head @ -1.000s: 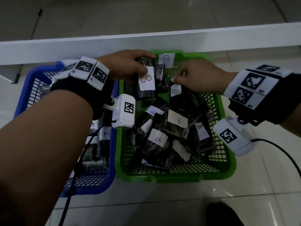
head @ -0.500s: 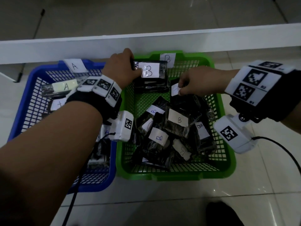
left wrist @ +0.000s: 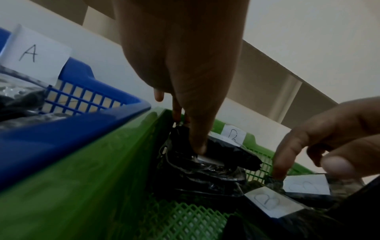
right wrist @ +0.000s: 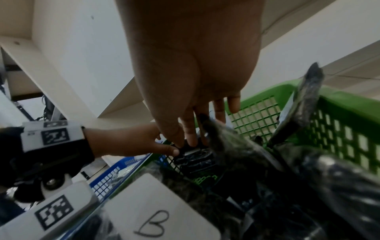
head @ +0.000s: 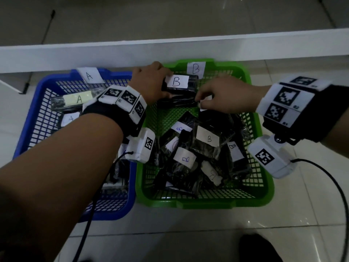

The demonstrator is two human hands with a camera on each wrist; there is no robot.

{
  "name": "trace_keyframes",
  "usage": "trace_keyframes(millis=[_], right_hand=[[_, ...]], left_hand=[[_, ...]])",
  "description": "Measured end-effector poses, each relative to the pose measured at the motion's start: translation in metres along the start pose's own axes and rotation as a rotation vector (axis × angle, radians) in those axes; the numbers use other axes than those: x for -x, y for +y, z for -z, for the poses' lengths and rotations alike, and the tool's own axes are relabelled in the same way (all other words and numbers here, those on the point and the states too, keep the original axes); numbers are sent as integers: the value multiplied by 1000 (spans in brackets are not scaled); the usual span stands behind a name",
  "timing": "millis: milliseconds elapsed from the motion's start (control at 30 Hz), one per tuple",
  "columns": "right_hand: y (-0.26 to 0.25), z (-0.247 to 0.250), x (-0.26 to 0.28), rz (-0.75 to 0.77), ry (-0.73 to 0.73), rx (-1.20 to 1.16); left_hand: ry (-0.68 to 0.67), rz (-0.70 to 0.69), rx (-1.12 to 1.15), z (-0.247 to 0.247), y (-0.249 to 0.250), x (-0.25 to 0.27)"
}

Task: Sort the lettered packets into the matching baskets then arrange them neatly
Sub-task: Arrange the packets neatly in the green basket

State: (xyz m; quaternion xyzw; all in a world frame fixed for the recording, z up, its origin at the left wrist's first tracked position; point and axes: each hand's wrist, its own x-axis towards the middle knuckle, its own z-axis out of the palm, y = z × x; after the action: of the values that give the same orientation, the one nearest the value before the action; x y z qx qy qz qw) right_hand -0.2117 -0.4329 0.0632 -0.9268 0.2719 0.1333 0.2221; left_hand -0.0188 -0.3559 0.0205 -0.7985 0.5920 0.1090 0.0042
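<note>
My left hand (head: 160,86) grips a black packet labelled B (head: 177,82) that lies crosswise on a small stack in the far left corner of the green basket (head: 205,202). In the left wrist view its thumb (left wrist: 197,146) presses on that packet (left wrist: 226,155). My right hand (head: 204,102) pinches the edge of another B packet (left wrist: 306,185) just right of the stack, fingers curled. Several more B packets (head: 207,138) lie in a loose heap in the near half of the basket. The blue basket (head: 105,214) on the left holds A packets (head: 77,99).
Paper tags marked B (head: 196,68) and A (head: 88,75) stand on the baskets' far rims. A white ledge (head: 170,48) runs right behind both baskets. The wrist cameras' cables (head: 321,176) trail over the tiled floor. A dark shoe (head: 258,248) is at the bottom edge.
The left hand turned its B packet from upright to crosswise and set it on the stack in the far corner. The right hand moved left with its pinched packet, up to that stack.
</note>
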Motion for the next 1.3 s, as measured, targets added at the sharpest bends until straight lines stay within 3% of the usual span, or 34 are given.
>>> trace_keyframes(millis=[167, 300, 400, 633, 800, 967, 1133, 1233, 1300], right_hand=[[-29, -17, -16, 31, -253, 240], [-40, -33, -28, -51, -404, 385], [-41, -31, -26, -70, -387, 287], [-31, -21, -14, -23, -441, 182], [-25, -20, -10, -46, -350, 101], [-22, -24, -8, -60, -329, 74], [-19, -21, -2, -43, -311, 18], [-14, -21, -2, -47, -289, -77], [-13, -18, -1, -66, -273, -126]], left_hand=[[15, 82, 63, 3, -1, 6], [-179, 48, 91, 21, -4, 7], [-296, -3, 30, 29, -2, 8], [-281, -37, -166, 8, 7, 17], [-335, -73, -273, 1, 17, 23], [-227, -146, -488, -3, 29, 27], [-314, -126, -322, 1, 34, 26], [-544, -119, -106, -6, 40, 24], [-613, -97, -34, -14, 42, 25]])
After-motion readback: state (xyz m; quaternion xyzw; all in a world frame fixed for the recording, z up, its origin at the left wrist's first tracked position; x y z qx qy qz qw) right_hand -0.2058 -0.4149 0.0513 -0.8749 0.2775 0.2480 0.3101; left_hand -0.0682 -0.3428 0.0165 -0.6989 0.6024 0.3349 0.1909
